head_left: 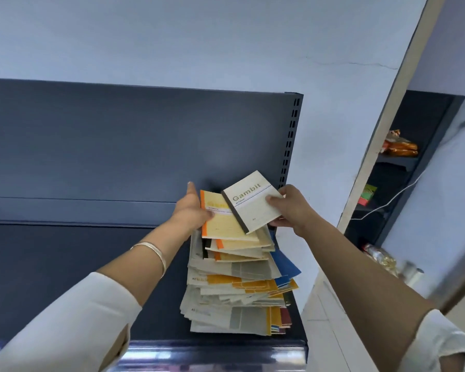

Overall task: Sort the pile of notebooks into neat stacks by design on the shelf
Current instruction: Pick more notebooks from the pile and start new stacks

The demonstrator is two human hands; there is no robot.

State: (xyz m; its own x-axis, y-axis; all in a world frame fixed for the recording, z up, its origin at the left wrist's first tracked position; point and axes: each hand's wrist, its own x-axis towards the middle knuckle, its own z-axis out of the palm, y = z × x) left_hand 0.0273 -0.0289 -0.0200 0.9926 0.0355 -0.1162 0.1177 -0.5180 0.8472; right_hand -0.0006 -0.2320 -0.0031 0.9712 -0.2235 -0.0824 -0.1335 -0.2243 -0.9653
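Note:
A tall, untidy pile of notebooks (234,288) stands at the right end of the dark shelf (91,264). My right hand (290,208) pinches a grey "Gambit" notebook (251,202) with a dark spine, lifted and tilted above the pile. My left hand (192,208) lies with straight fingers along the left edge of the top cream notebook with an orange spine (220,224), thumb on its cover. Below it are more orange-spined, grey, yellow-blocked and blue covers, fanned out unevenly.
The shelf's dark back panel (118,143) rises behind, with a slotted upright (290,140) at its right end. A shiny price rail (212,353) runs along the front edge. Another dark shelf unit (403,162) with packets stands to the right, past a wall edge.

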